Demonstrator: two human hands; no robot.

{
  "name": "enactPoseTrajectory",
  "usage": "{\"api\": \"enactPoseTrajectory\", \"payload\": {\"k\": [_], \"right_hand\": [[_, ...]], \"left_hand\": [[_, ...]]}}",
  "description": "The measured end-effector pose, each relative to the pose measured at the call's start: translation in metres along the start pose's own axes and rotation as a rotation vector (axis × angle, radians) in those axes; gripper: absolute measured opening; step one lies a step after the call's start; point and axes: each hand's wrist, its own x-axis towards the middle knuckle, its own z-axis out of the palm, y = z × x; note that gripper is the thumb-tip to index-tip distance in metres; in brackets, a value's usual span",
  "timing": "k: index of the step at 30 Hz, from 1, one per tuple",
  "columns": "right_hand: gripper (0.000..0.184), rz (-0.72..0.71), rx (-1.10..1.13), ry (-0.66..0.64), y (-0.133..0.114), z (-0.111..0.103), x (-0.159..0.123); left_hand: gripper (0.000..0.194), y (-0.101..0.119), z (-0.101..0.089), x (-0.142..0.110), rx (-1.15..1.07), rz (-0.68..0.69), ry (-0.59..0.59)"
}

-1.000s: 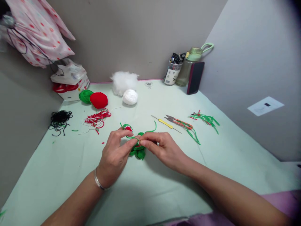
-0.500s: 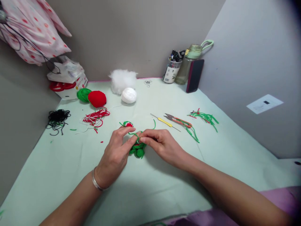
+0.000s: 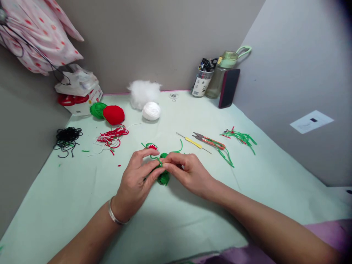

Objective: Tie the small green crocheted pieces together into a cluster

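Note:
My left hand (image 3: 136, 179) and my right hand (image 3: 187, 172) meet over a small green crocheted piece (image 3: 164, 178) lying on the pale green table cover (image 3: 82, 190). Both hands pinch a green yarn strand (image 3: 156, 158) that runs from the piece, fingertips almost touching. A silver bangle sits on my left wrist. A small round green and red crocheted piece (image 3: 150, 146) lies just beyond my left fingers. A loose green yarn end (image 3: 178, 148) curls away behind my right hand.
A yellow-handled crochet hook (image 3: 193, 142) and thread snips (image 3: 207, 140) lie right of centre, with green yarn scraps (image 3: 240, 137) beyond. Green (image 3: 98, 110), red (image 3: 114, 114) and white (image 3: 151, 110) yarn balls, stuffing (image 3: 144, 93), tangled black yarn (image 3: 67, 136), a pen cup (image 3: 202, 81), bottle (image 3: 224, 71) and phone (image 3: 228, 88) line the back.
My fingers have drawn closer together over the green piece, and it has turned slightly beneath them. The view shifted a little; nothing else on the table moved.

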Motion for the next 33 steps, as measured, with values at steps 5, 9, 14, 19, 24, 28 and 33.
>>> {"api": "enactPoseTrajectory", "payload": {"k": [5,9,14,19,24,28,33], "right_hand": [[0.02,0.044,0.243,0.103,-0.006,-0.006,0.001],[0.021,0.121,0.361,0.063,-0.008,-0.004,0.003],[0.017,0.154,0.321,0.073,-0.008,0.0,0.005],[0.013,0.12,0.168,0.097,-0.006,-0.005,0.005],[0.015,0.093,0.046,0.049,-0.007,-0.011,0.002],[0.014,0.116,0.061,0.074,-0.009,-0.011,0.002],[0.012,0.048,0.124,0.075,-0.008,0.0,-0.001]], "left_hand": [[0.022,0.001,-0.002,0.003,0.044,0.011,0.046],[0.025,0.002,-0.001,0.005,0.174,0.135,-0.006],[0.03,0.003,-0.002,0.005,0.199,0.157,-0.025],[0.038,0.005,-0.003,0.005,0.174,0.159,-0.061],[0.036,-0.003,-0.008,0.009,0.17,0.136,-0.058],[0.031,-0.004,-0.009,0.009,0.117,0.003,0.008],[0.021,0.012,0.002,0.01,-0.379,-0.491,0.074]]}}
